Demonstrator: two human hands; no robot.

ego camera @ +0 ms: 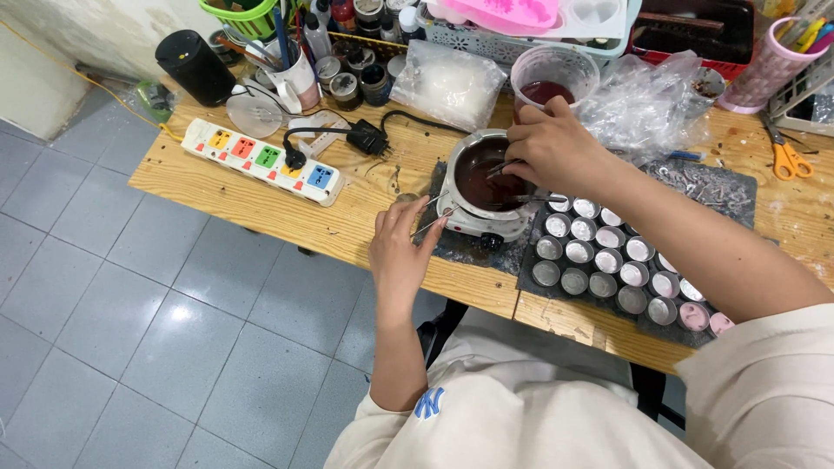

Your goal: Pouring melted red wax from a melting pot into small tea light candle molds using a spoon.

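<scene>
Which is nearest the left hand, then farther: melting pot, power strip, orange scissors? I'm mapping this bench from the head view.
1. Melting pot, just right of the left hand, which holds its wire handle.
2. Power strip, farther off to the left, toward the back.
3. Orange scissors, at the far right of the bench.

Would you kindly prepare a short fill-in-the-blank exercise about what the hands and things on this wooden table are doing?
1. The right hand stirs dark ____ liquid in the small white round melting pot.
2. The left hand steadies the pot's thin ____ handle.
3. The small round silver tins sit in rows on the pot's ____ side.
4. The orange-handled scissors lie near the table's ____ edge.

Missing words: brown; wire; right; right
</scene>
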